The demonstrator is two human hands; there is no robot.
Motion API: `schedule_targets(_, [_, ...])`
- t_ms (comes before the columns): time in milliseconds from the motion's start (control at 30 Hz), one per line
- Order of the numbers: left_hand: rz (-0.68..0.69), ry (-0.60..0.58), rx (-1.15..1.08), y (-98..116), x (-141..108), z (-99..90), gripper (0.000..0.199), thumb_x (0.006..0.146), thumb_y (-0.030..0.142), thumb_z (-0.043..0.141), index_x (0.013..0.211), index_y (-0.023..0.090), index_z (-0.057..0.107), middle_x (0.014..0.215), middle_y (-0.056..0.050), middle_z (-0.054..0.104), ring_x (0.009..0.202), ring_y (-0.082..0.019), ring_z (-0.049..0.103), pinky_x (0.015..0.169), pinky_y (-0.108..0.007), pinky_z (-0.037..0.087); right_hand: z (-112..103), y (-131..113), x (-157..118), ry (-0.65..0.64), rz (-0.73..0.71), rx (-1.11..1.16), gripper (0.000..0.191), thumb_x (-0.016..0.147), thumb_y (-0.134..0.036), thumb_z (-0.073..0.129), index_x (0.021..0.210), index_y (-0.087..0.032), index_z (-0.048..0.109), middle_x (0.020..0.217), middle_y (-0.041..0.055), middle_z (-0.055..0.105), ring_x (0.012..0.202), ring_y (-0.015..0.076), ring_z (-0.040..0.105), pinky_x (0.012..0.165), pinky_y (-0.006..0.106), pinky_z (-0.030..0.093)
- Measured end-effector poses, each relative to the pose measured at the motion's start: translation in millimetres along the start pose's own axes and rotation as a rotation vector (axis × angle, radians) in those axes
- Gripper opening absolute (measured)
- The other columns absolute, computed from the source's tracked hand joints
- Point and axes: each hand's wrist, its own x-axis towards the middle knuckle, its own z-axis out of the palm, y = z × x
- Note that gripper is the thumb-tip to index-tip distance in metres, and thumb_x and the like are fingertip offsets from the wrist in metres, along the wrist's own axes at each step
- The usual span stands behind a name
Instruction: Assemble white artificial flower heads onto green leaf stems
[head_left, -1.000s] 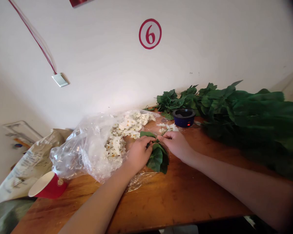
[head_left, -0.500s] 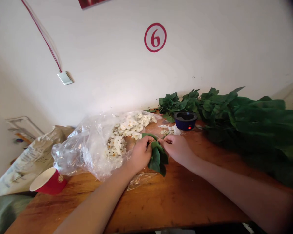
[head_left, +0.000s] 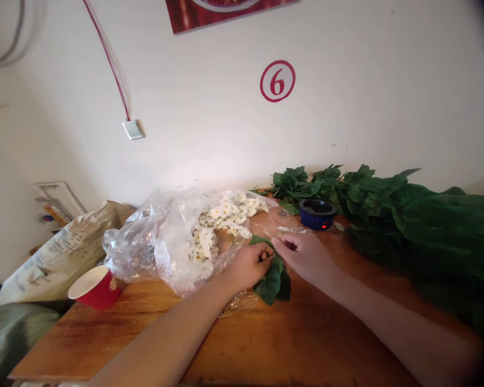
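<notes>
My left hand is closed around the stem end of a sprig of green artificial leaves, whose leaves hang down over the wooden table. Close beside it, my right hand has its thumb and fingers pinched together near the top of the sprig. What those fingertips grip, if anything, is too small to make out. White artificial flowers lie in and on a clear plastic bag to the left of the hands. Behind my right hand a few white petals show, partly hidden.
A dark blue round pot with a lit red switch stands behind my right hand. Green leaves are heaped along the right side. A red paper cup stands at the left edge of the wooden table, near a pale sack.
The view has tilted up and turned left, so everything sits lower and further right. My right hand has drawn slightly away from the sprig; my left still holds it.
</notes>
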Motion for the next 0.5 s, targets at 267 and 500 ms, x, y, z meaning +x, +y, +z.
schedule_targets(267, [0.010, 0.042, 0.140, -9, -1, 8.9, 0.014, 0.078, 0.023, 0.056, 0.065, 0.017, 0.053, 0.063, -0.001, 0.054, 0.058, -0.012, 0.045, 0.055, -0.025, 0.030, 21, -43, 55, -0.097, -0.125, -0.286, 0.022, 0.079, -0.037, 0.058, 0.087, -0.018, 0.068, 0.088, 0.0091, 0.069, 0.081, 0.0216, 0.060, 0.063, 0.028, 0.035])
schedule_targets(500, [-0.014, 0.032, 0.002, -11, -2, 8.0, 0.011, 0.078, 0.021, 0.054, 0.069, 0.017, 0.058, 0.063, 0.000, 0.055, 0.058, -0.012, 0.046, 0.054, -0.026, 0.029, 36, -48, 84, -0.260, -0.041, -0.397, 0.016, 0.075, -0.019, 0.055, 0.068, -0.016, 0.069, 0.069, 0.0091, 0.068, 0.060, 0.0170, 0.057, 0.052, 0.027, 0.030])
